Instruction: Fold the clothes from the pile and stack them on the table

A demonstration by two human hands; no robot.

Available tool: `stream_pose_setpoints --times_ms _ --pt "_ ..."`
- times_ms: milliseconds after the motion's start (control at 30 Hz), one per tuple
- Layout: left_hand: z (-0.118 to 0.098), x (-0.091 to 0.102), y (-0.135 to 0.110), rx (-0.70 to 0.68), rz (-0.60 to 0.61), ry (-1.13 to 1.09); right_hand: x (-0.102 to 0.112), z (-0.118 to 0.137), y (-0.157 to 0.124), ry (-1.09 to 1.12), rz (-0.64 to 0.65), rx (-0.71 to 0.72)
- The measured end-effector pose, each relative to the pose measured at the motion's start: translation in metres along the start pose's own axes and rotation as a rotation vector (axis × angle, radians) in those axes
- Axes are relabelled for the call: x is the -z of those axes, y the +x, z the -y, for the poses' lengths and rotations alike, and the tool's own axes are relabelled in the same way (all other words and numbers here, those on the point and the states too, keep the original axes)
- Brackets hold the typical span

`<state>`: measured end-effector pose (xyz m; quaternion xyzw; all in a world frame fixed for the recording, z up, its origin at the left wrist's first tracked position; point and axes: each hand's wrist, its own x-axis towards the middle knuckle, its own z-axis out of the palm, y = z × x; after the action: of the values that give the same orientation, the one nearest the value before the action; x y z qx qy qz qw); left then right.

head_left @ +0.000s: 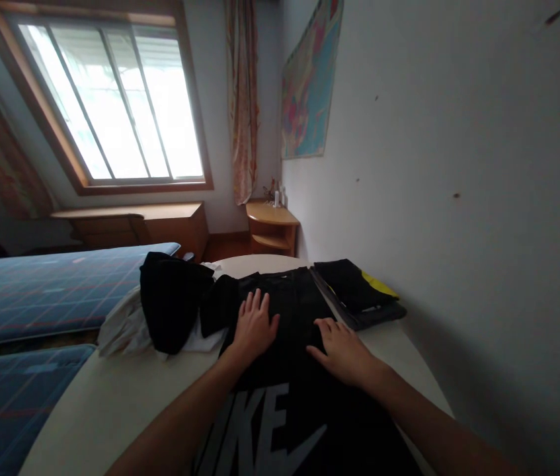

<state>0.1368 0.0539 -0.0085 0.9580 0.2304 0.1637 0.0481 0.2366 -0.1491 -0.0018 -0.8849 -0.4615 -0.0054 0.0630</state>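
A black T-shirt [289, 370] with large white letters lies spread on a pale round table [125, 396]. My left hand [254, 327] lies flat on the shirt, fingers stretched out and open. My right hand [342, 350] rests palm down on the shirt a little to the right, fingers also extended. Neither hand holds anything.
A heap of black and white clothes [165, 307] sits left of the shirt. A folded stack of dark garments with a yellow piece [359, 291] lies at the table's far right by the wall. Blue checked beds [46, 291] stand to the left; a wooden corner shelf [272, 228] stands beyond.
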Motion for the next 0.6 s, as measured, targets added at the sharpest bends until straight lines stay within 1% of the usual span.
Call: stream_pose_setpoints --times_ms 67,133,200,267,333,400,600 --pt "0.026 0.015 0.010 0.119 -0.097 0.104 -0.003 0.009 0.016 -0.002 -0.081 0.023" --pt "0.052 0.028 0.018 0.220 -0.153 0.169 -0.009 0.016 0.032 0.014 -0.124 0.053" --pt "0.075 0.037 0.023 0.274 -0.173 0.215 -0.016 0.019 0.046 0.056 -0.136 0.050" --pt "0.092 0.042 0.025 0.290 -0.164 0.248 -0.024 0.019 0.055 0.110 -0.113 0.030" --pt "0.102 0.044 0.026 0.279 -0.137 0.267 -0.031 0.017 0.060 0.151 -0.070 0.014" --pt "0.107 0.045 0.029 0.254 -0.098 0.266 -0.035 0.014 0.061 0.165 -0.043 0.008" --pt "0.110 0.046 0.047 0.231 -0.005 0.219 -0.034 -0.001 0.055 0.157 -0.034 0.028"
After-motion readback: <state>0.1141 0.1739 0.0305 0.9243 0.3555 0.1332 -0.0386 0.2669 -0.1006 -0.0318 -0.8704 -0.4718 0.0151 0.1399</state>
